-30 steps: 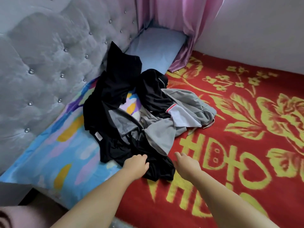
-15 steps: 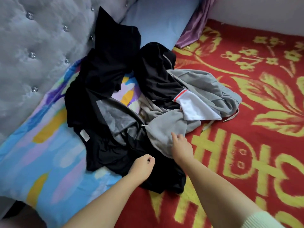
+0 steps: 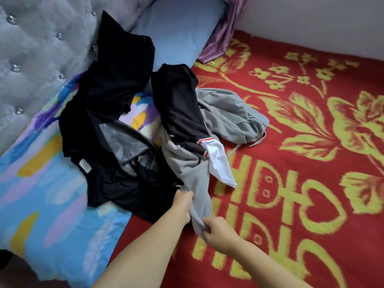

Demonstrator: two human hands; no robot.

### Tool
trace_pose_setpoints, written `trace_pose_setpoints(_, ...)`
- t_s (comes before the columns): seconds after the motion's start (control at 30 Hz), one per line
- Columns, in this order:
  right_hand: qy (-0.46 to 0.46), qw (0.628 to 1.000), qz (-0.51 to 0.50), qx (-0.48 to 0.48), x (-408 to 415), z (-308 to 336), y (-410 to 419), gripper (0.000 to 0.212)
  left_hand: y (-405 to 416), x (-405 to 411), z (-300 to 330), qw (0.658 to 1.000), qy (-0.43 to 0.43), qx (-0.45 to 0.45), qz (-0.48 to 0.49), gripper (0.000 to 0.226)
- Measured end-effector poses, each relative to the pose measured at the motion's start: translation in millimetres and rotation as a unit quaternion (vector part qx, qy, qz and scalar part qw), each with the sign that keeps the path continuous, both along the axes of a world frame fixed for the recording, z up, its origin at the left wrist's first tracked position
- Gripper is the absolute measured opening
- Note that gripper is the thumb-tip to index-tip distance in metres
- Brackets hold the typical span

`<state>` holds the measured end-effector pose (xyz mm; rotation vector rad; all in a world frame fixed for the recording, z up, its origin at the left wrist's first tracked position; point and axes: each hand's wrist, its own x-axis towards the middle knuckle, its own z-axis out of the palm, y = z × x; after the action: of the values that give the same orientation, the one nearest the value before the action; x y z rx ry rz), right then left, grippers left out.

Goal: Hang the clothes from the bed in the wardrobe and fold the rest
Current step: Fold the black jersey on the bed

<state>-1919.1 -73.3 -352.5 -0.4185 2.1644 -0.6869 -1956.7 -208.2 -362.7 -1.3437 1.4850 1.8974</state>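
A heap of clothes lies on the bed. A grey garment runs from the red blanket toward me, its near end bunched into a strip. My left hand grips that strip from the left, and my right hand pinches its lowest end. A black garment with a white, red-striped cuff lies across the grey one. More black clothes with a sheer grey panel spread over the pillow to the left.
A red blanket with yellow flowers covers the bed on the right. A colourful blue pillow lies at left against the grey tufted headboard. A light blue pillow and a pink curtain sit at the back.
Both hands have closed on the grey garment's near end and drawn it toward me into a strip. The white cuff has slid nearer with it.
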Motion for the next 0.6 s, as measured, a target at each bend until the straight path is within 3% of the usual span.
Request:
trace_pose_setpoints(0.1,-0.259,0.960,-0.089,-0.061,-6.1,13.8,24.9,0.011,6.4,27.8,12.1,0.995,0.009,-0.082,-0.063,0.031)
trace_pose_setpoints(0.13,-0.299,0.942,-0.139,-0.069,-10.8,16.3,34.8,0.015,8.0,38.8,18.4,0.990,0.019,-0.105,-0.095,0.033)
trace_pose_setpoints(0.23,-0.275,0.898,-0.327,-0.101,-31.0,15.7,55.9,0.030,14.3,72.1,31.1,0.968,0.039,-0.130,-0.210,0.030)
trace_pose_setpoints(0.33,-0.273,0.833,-0.445,-0.183,-51.7,20.5,47.2,0.062,22.7,94.1,36.6,0.927,0.066,-0.120,-0.349,0.034)
trace_pose_setpoints(0.4,-0.240,0.846,-0.438,-0.184,-60.0,31.3,31.0,0.048,26.9,102.9,42.8,0.874,0.083,-0.127,-0.462,0.034)
trace_pose_setpoints(0.47,-0.167,0.897,-0.382,-0.144,-65.3,38.6,16.2,0.016,30.2,107.3,48.2,0.831,0.085,-0.119,-0.537,0.015)
trace_pose_setpoints(0.53,-0.081,0.940,-0.327,-0.051,-70.6,37.1,9.0,0.021,25.6,105.9,49.9,0.814,0.078,-0.128,-0.562,0.015)
trace_pose_setpoints(0.6,-0.023,0.950,-0.311,0.009,-73.4,38.2,7.0,0.026,11.0,102.1,43.4,0.822,0.080,-0.154,-0.543,0.027)
